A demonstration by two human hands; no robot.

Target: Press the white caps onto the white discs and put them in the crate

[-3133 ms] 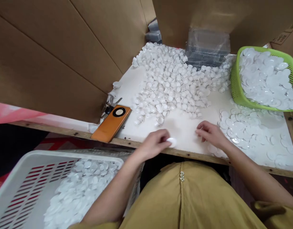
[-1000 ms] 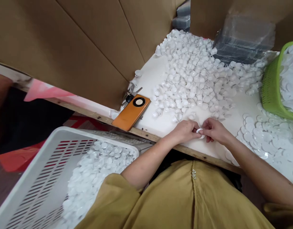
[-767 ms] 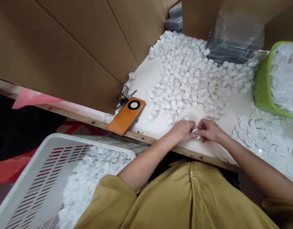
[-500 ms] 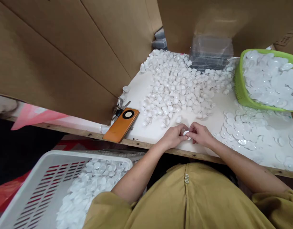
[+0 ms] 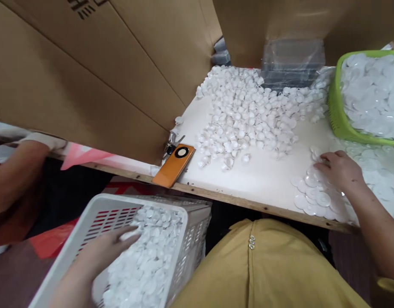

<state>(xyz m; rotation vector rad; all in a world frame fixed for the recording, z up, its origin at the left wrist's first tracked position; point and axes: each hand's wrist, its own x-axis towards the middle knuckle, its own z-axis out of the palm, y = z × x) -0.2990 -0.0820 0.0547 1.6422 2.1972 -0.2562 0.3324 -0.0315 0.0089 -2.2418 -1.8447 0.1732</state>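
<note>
My left hand [image 5: 112, 250] is blurred over the white basket [image 5: 97, 199], its thumb and fingers apart. A small white piece shows between its fingertips, in the air or on the heap below; I cannot tell which. White plastic pieces [image 5: 142, 261] fill much of this basket. At the right of the table, my right hand [image 5: 339, 169] has its fingers bent together at a flat white plastic disc [image 5: 315, 153], which it seems to pinch. Overlapping flat discs [image 5: 312, 199] lie under and beside this hand. A heap of small white cup-like pieces [image 5: 245, 111] covers the table's middle.
A green basket [image 5: 336, 107] full of white discs stands at the back right. An orange phone [image 5: 173, 167] and keys [image 5: 172, 143] lie by a tall cardboard sheet [image 5: 88, 85]. Plastic-wrapped grey blocks [image 5: 291, 64] stand behind the heap. Another person's arm [image 5: 20, 171] shows at left.
My hands have parted from around a small white piece above the table. The left has swung down over the white basket and opened; the right has moved right to the flat discs.
</note>
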